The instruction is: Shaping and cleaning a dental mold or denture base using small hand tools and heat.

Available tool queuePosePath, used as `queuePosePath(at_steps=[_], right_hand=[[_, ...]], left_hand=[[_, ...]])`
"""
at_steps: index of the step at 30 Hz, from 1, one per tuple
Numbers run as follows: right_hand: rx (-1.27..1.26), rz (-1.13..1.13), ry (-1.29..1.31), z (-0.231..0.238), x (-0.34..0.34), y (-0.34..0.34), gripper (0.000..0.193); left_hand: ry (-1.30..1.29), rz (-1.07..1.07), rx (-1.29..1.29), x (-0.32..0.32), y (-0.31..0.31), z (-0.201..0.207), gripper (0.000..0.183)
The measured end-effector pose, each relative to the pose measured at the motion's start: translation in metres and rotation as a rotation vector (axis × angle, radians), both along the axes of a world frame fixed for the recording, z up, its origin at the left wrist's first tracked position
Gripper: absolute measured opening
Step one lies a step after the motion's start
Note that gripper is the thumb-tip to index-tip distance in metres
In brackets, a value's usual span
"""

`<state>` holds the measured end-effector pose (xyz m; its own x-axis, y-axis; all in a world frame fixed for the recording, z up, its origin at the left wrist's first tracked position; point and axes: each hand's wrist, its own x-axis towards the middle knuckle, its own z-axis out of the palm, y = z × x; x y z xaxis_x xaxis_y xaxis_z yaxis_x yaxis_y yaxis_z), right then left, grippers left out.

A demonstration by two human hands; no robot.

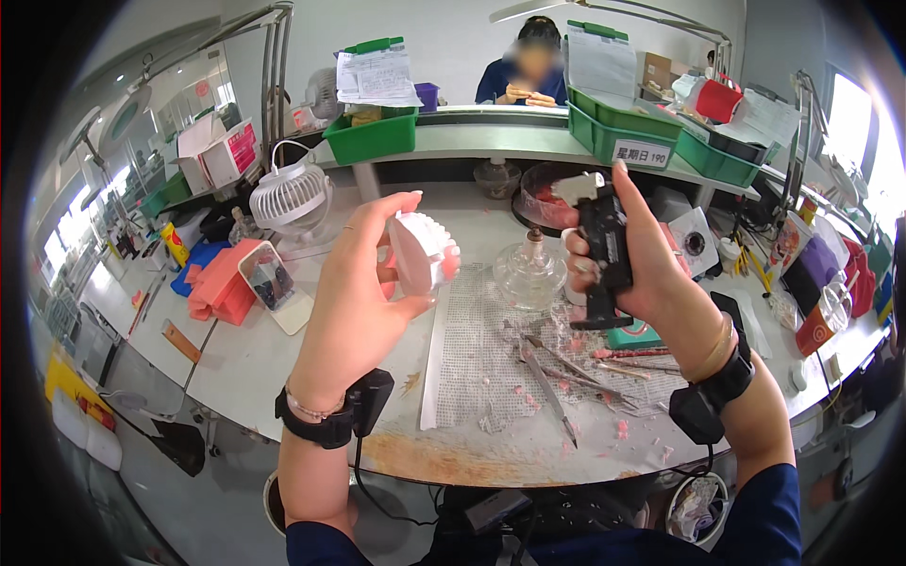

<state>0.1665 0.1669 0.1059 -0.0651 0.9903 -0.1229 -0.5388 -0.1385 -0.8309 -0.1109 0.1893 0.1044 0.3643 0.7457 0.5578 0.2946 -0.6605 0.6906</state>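
My left hand [351, 283] grips a white plaster dental cast [417, 253] between thumb and fingers, its row of teeth facing right. In my right hand [653, 259] is a black hand-held torch [606, 243] with a silvery nozzle, held upright and pointing up and left. No flame shows at the nozzle. The torch and the cast are apart, both raised above the bench. Between and beyond them stands a glass spirit lamp [530, 274]. Below, printed paper [458, 363] bears pink scraps and several slim metal carving tools [549, 389].
A white fan [291, 203], pink blocks [223, 288] and a phone-like device [269, 278] stand left. Green bins [373, 139] line the raised shelf. A co-worker [514, 80] sits beyond it. Cluttered supplies fill the right side; a waste bin [696, 505] stands below the bench's front edge.
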Motion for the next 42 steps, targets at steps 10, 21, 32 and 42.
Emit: queuePosePath(at_steps=[10, 21, 32, 42], right_hand=[[-0.002, 0.074, -0.119, -0.016, -0.025, -0.014, 0.053], [0.347, 0.022, -0.635, -0.002, -0.055, -0.053, 0.049], [0.544, 0.193, -0.980, -0.004, -0.059, -0.074, 0.048], [0.287, -0.091, -0.673, -0.019, -0.041, -0.061, 0.043]], left_hand=[[-0.001, 0.041, 0.059, 0.010, 0.000, -0.003, 0.083], [-0.113, -0.017, 0.061, 0.008, 0.003, -0.008, 0.098], [-0.183, -0.066, 0.007, 0.002, 0.006, -0.010, 0.099], [-0.392, -0.192, -0.196, 0.002, -0.001, -0.005, 0.092]])
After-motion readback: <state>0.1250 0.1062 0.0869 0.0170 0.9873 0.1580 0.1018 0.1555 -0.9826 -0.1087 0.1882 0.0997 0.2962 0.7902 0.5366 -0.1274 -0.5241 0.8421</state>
